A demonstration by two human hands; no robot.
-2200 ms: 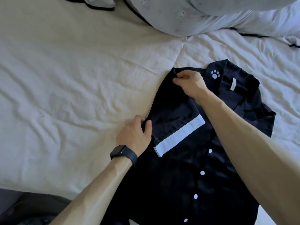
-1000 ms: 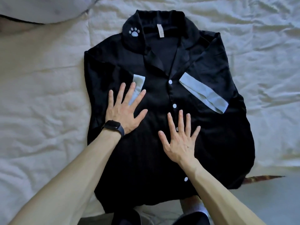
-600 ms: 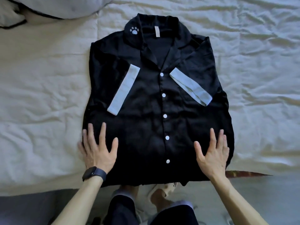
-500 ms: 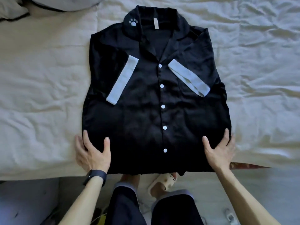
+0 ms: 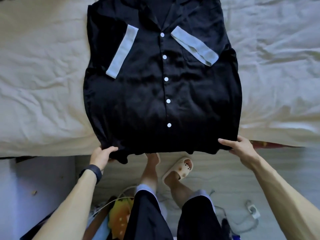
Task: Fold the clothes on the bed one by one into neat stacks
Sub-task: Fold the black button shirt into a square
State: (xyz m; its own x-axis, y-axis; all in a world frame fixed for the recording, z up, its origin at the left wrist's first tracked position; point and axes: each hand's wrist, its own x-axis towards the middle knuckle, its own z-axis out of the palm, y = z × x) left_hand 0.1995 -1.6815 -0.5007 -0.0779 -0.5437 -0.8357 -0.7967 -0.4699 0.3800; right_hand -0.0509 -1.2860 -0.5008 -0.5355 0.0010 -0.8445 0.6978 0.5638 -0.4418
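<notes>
Shirt [image 5: 138, 101], one; buttons [image 5: 166, 79], five; hands [image 5: 101, 155] [image 5: 239, 147], two

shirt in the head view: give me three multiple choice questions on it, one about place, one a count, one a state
1. Where do the left hand and right hand hold the shirt?
A. at the collar
B. at the bottom hem corners
C. at the shoulders

2. How many white buttons show on it?
A. five
B. three
C. eight

3. How do the sleeves lie?
A. spread out to the sides
B. rolled up tight
C. folded in over the front

Answers:
1 B, since each thumb lies over a lower corner of the hem.
2 A, since five white buttons run down the middle.
3 C, since both pale cuffs lie slanted on the chest.
</notes>
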